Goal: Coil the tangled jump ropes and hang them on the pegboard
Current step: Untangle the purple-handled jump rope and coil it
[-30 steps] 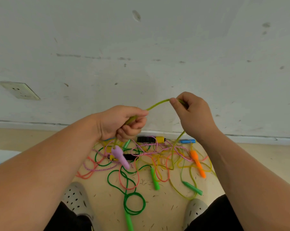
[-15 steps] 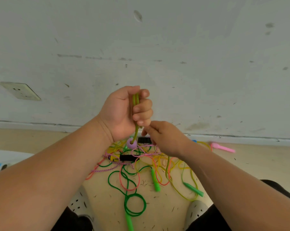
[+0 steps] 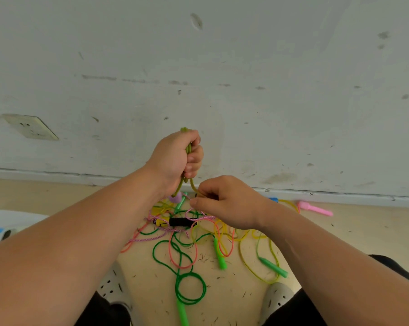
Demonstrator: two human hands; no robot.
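Above the tan floor (image 3: 339,234), close to a scuffed white wall (image 3: 269,67), the left hand (image 3: 174,158) grips a folded bundle of olive-green plastic jump rope (image 3: 193,187), its fingers (image 3: 195,159) curled tight around the strands. Just below, the right hand (image 3: 227,203) pinches the same rope. A lilac handle (image 3: 175,198) shows under the left fist. A tangle of green, pink, yellow and braided ropes (image 3: 189,234) lies on the floor beneath.

No legible text or labels
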